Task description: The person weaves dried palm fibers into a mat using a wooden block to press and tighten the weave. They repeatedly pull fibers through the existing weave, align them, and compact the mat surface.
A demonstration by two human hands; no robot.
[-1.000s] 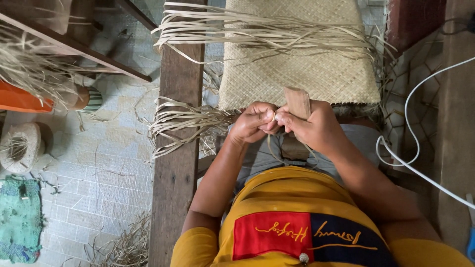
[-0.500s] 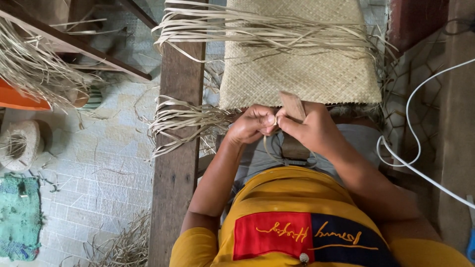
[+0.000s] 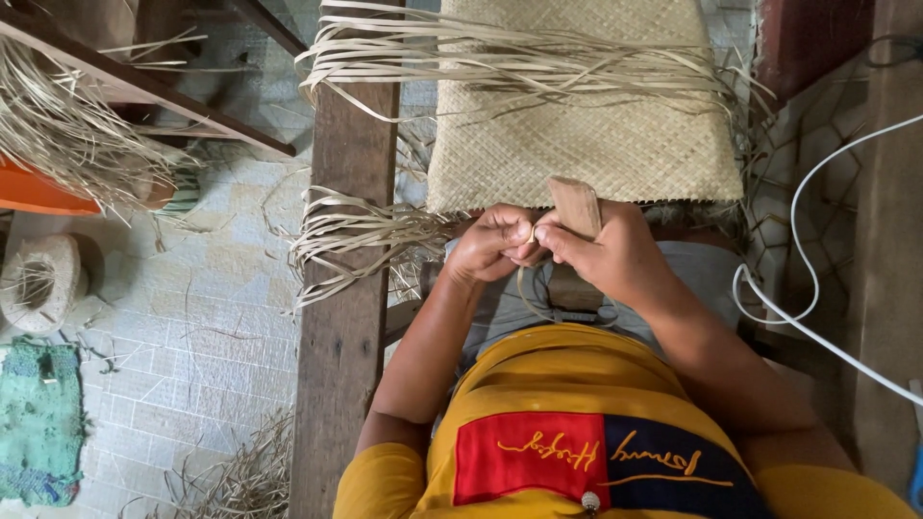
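Pinching a strip (image 3: 535, 234), right hand (image 3: 615, 255) grips wooden tool (image 3: 575, 206).

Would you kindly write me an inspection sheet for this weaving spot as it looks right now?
Surface: wooden plank runs beside the person's lap; woven mat lies ahead of the hands.
Job's things: pale strip pinched between both hands; small wooden block under the right hand's fingers.
Clutter: loose strips drape over the plank; fibre scraps on the tiled floor.
Grippers: left hand and right hand closed, touching at the mat's near edge.
Cables: white cable loops at the right.
Surroundings: green cloth, round woven coil, orange item.
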